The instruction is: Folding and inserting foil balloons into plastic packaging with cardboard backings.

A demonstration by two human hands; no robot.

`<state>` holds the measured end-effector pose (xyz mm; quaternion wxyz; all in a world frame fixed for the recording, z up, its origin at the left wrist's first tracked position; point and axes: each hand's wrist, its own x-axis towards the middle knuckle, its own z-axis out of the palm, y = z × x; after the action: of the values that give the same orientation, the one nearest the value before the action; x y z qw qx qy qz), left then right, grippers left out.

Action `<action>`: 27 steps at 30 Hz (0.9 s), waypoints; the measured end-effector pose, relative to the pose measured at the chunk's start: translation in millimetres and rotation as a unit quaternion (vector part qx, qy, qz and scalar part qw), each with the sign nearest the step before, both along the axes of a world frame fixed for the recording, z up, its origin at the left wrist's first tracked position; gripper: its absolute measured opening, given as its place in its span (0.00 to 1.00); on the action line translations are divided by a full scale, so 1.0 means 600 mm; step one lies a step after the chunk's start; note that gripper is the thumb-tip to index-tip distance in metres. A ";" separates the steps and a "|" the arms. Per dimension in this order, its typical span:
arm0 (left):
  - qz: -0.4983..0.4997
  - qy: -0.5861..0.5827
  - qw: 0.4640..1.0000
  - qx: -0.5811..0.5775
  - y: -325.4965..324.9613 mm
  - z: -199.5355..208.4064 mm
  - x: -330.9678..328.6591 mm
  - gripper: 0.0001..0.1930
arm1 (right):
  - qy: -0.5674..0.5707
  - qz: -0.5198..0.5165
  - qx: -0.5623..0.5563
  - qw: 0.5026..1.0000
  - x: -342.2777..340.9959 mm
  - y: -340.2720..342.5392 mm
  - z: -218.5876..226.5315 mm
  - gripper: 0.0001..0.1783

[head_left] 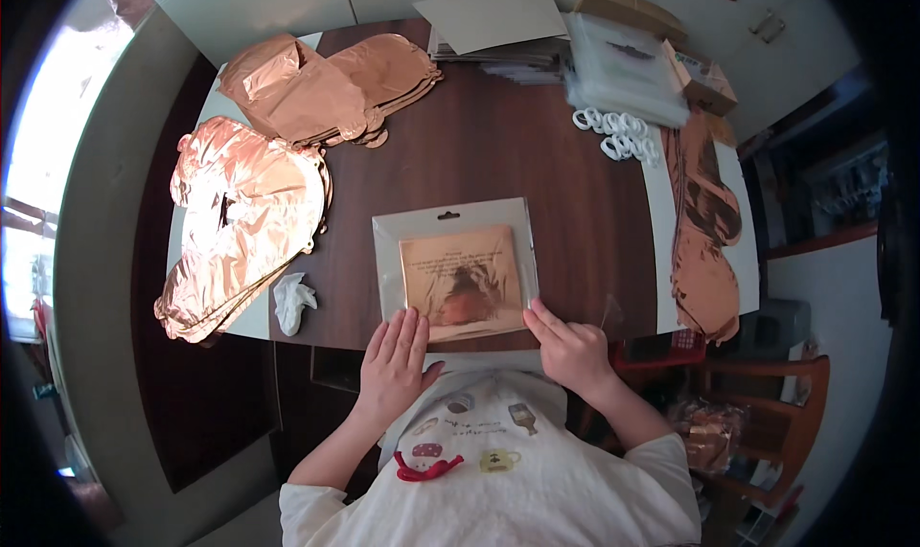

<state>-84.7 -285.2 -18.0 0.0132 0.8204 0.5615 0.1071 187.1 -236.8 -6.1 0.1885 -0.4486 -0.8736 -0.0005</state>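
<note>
A clear plastic hang-hole bag (386, 239) lies flat on the table in front of me. It has a pale backing, and inside is a folded copper-coloured foil balloon (431, 288) with small dark print. My left hand (393, 365) rests at the bag's lower left edge, its fingers stretched flat and the thumb apart. At the lower right corner is my right hand (572, 351), with fingers extended and fingertips touching the bag's edge. Neither hand is lifting the bag.
Stacks of flat copper foil balloons (244, 197) cover the table's left side; more foil (704, 231) lies at the right edge. A crumpled white tissue (293, 304) sits near left. Farther back are pale cards (494, 15), clear bags (623, 68), white ribbon rolls (623, 135) and a small cardboard box (704, 78).
</note>
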 end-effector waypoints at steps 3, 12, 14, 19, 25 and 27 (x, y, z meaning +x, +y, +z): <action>-0.031 -0.050 0.998 0.017 -0.026 0.000 -0.014 0.31 | 0.003 0.029 -0.018 0.999 0.008 -0.027 0.008 0.19; 0.327 -0.624 0.690 -0.166 -0.091 -0.037 -0.037 0.13 | 0.227 -0.141 -0.211 0.940 0.023 -0.095 0.009 0.16; 0.275 -0.722 0.567 -0.286 -0.080 -0.045 -0.046 0.08 | 0.311 -0.202 -0.368 0.853 0.016 -0.084 0.012 0.18; 0.183 -0.691 0.654 -0.248 -0.055 -0.023 -0.043 0.05 | 0.274 -0.118 -0.172 0.939 0.032 -0.036 0.021 0.28; -0.008 -0.438 0.899 -0.012 0.042 0.031 -0.042 0.03 | 0.519 0.005 -0.284 0.807 0.040 0.065 0.049 0.31; 0.006 -0.455 0.891 -0.008 0.068 0.033 -0.041 0.03 | 0.482 0.025 -0.315 0.817 0.035 0.072 0.084 0.20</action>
<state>-109.5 -244.2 2.0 0.2732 0.6787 0.4996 0.4639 208.0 -193.9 44.3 0.4339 -0.4041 -0.6343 0.4961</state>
